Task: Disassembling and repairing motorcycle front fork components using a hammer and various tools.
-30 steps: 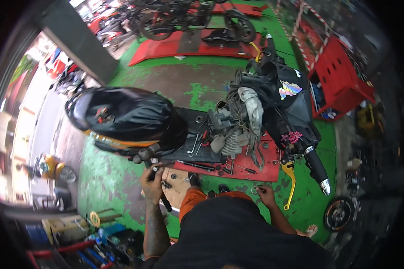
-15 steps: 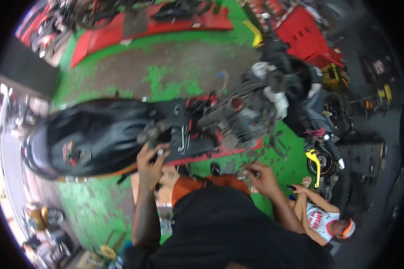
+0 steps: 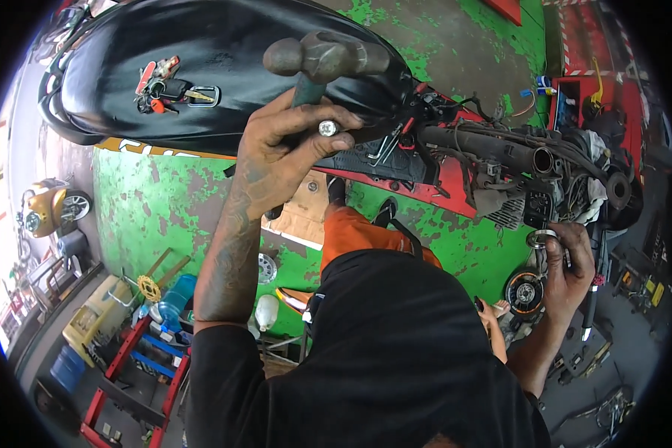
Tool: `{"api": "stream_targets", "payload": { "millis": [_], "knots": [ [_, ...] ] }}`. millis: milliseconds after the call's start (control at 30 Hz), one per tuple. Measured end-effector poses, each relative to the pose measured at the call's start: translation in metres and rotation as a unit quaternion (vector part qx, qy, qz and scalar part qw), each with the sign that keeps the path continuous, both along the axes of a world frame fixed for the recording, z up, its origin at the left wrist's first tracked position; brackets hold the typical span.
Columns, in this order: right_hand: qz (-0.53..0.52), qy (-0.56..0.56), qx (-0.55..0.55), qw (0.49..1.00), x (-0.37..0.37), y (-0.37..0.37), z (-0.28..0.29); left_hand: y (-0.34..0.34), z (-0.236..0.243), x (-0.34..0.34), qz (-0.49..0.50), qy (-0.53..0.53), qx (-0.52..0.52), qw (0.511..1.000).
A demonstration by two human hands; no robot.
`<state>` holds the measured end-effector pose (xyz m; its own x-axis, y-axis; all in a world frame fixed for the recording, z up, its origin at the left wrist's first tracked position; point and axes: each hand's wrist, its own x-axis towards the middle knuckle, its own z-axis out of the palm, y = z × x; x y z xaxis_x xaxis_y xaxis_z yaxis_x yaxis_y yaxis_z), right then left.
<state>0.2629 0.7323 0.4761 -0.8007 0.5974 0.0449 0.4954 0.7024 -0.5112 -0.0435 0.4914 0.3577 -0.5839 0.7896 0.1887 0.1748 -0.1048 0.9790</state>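
My left hand is closed round the green handle of a hammer, just under its worn head, with a small silver cylindrical piece held between thumb and forefinger. It hangs above the black scooter seat, where a bunch of keys lies. My right hand pinches a shiny metal ring in front of the dismantled scooter engine. Several wrenches rest on the black and red footboard between seat and engine.
Cardboard lies below the scooter. Another person's hand shows at lower right, near a wheel. A yellow scooter stands at left. A red frame and jerrycans are at lower left, a red stand at back right.
My left hand has come up with the hammer over the seat. My right hand has moved up and rightward with the ring toward the engine. The view has shifted, and more of the other person is hidden.
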Motion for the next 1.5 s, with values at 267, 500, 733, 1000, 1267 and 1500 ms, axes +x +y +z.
{"api": "stream_targets", "payload": {
  "millis": [267, 500, 733, 1000, 1267, 1500],
  "knots": [
    [-0.07, 0.026, 0.084, 0.994, -0.019, 0.032, 0.025, -0.026, 0.0, 0.02, 0.101, 0.037, -0.084, 0.991],
    [0.038, -0.13, 0.125, 0.983, -0.052, 0.114, -0.003, 0.011, -0.017, 0.042, 0.079, -0.059, -0.042, 0.994],
    [0.053, -0.338, 0.117, 0.933, -0.073, 0.146, -0.052, 0.048, -0.004, 0.053, -0.013, -0.034, -0.019, 0.999],
    [0.069, -0.389, 0.23, 0.889, -0.082, 0.144, -0.059, 0.06, -0.005, 0.054, -0.027, -0.057, -0.034, 0.997],
    [0.08, -0.355, 0.276, 0.89, -0.077, 0.149, -0.085, 0.056, -0.003, 0.051, 0.013, 0.013, -0.054, 0.998],
    [0.127, -0.332, 0.285, 0.89, -0.066, 0.154, -0.081, 0.059, -0.014, 0.054, -0.013, -0.056, -0.044, 0.997]
  ]
}}
